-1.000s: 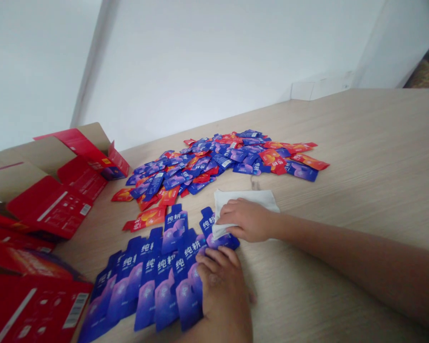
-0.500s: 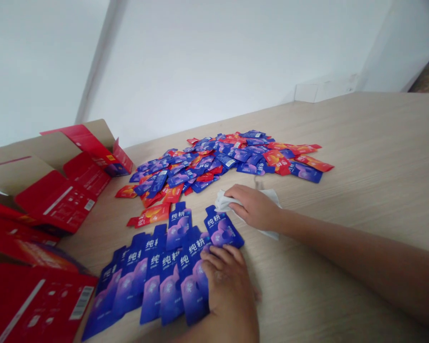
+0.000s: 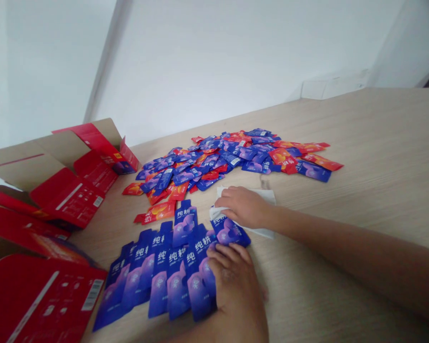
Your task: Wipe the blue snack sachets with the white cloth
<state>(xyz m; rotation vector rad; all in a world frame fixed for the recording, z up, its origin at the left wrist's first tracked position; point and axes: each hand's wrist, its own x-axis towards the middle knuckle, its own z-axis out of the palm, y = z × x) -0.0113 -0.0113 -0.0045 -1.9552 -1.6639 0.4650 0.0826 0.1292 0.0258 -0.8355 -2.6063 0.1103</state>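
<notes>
My right hand (image 3: pixel 243 207) is closed on a white wipe (image 3: pixel 266 195), bunched under its fingers and spread flat beside it. The wipe covers the top end of a blue-purple spouted pouch (image 3: pixel 230 233). My left hand (image 3: pixel 238 281) rests palm down, fingers slightly bent, over the lower part of that pouch and the edge of the neighbouring one. To its left, several more blue-purple pouches (image 3: pixel 178 281) lie overlapping in rows, printed side up. One pouch (image 3: pixel 185 224) sits above the row. The left thumb is mostly hidden.
Behind the hands lies a heap of mixed blue and red-orange pouches (image 3: pixel 207 159). Opened red cartons (image 3: pixel 71 195) stand along the left, another red carton (image 3: pixel 43 300) nearest me. A white box (image 3: pixel 318 89) sits against the wall at the table's (image 3: pixel 379 143) back edge.
My right hand has moved slightly left with the wipe, which now covers the right pouch's top and lies flatter. My left hand stays on the pouches; the whole view has shifted a little.
</notes>
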